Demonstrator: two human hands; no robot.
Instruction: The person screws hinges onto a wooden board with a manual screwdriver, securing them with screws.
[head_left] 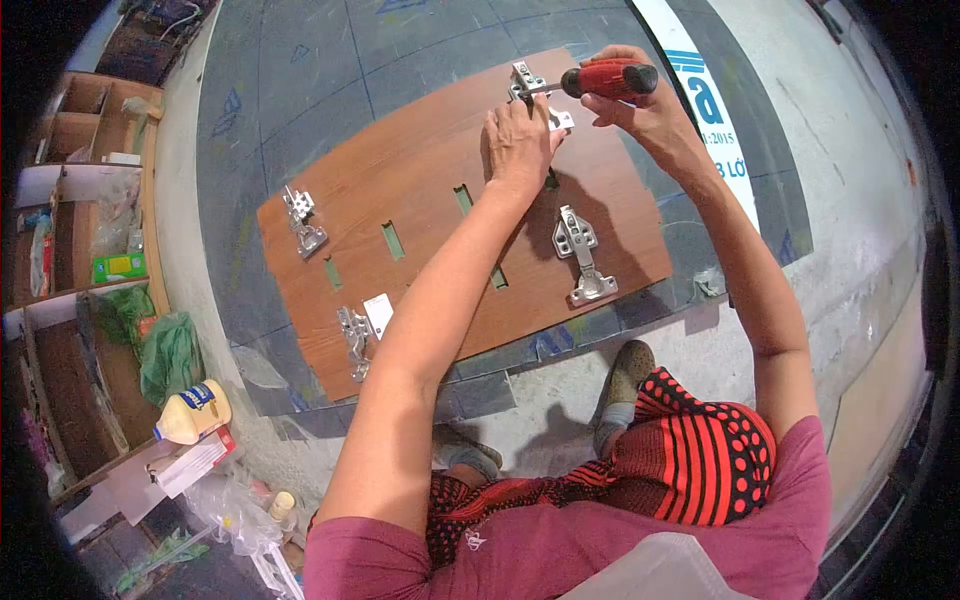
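A brown wood-grain board [440,300] lies on a dark sheet, with metal cabinet hinges on it. My right hand [645,110] is closed around the red and black handle of a screwdriver [605,80]. Its shaft points left to the hinge [521,76] near the board's far edge. My left hand [520,148] is closed on that hinge, fingertips close by the screwdriver tip; the fingers partly hide the hinge and the contact. Nearer to me on the right lies another hinge [578,255]. Two more hinges, one at the left [303,222] and one at the near left [355,342], rest on the board.
Several narrow slots with green in them, such as one slot [392,240], cut the board. A white label [378,315] lies beside the near-left hinge. A white printed strip [705,110] runs along the right. Shelves [85,200] and a yellowish bottle [194,411] stand left.
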